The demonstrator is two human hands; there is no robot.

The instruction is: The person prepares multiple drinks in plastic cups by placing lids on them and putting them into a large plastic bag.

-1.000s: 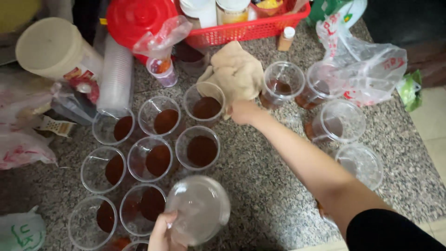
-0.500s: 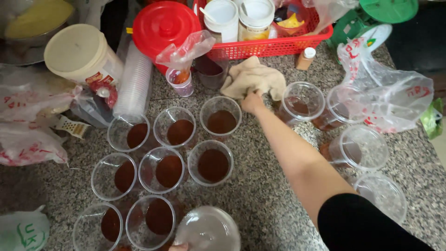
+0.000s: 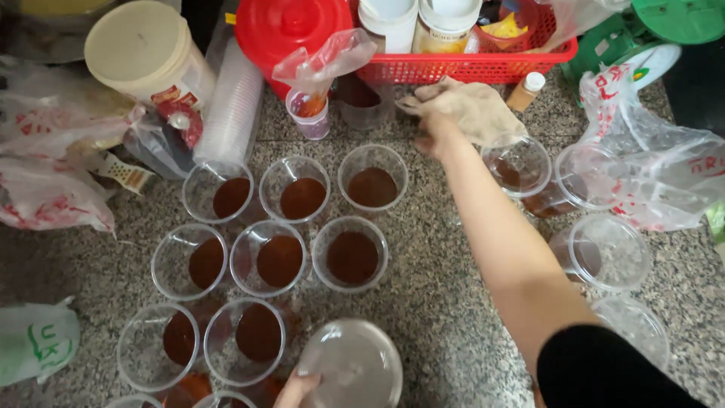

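Note:
My right hand (image 3: 436, 134) reaches across the counter and grips a crumpled beige cloth (image 3: 472, 109) lying in front of a red basket (image 3: 468, 66). My left hand (image 3: 296, 388) shows only its fingers at the bottom edge, holding a clear plastic cup (image 3: 353, 366) tipped on its side. Between the hands stand several clear cups (image 3: 351, 253) on the speckled stone counter (image 3: 445, 302), each with dark brown liquid in the bottom.
More clear cups (image 3: 608, 253) stand on the right beside a crumpled plastic bag (image 3: 664, 162). A red lid (image 3: 291, 26), a sleeve of stacked cups (image 3: 234, 106), a cream-lidded tub (image 3: 140, 49) and plastic bags (image 3: 45, 193) crowd the back and left.
My right hand has moved from the cups' back row onto the beige cloth and closed on it. The view has shifted, so everything sits lower; the left hand still holds the tipped cup.

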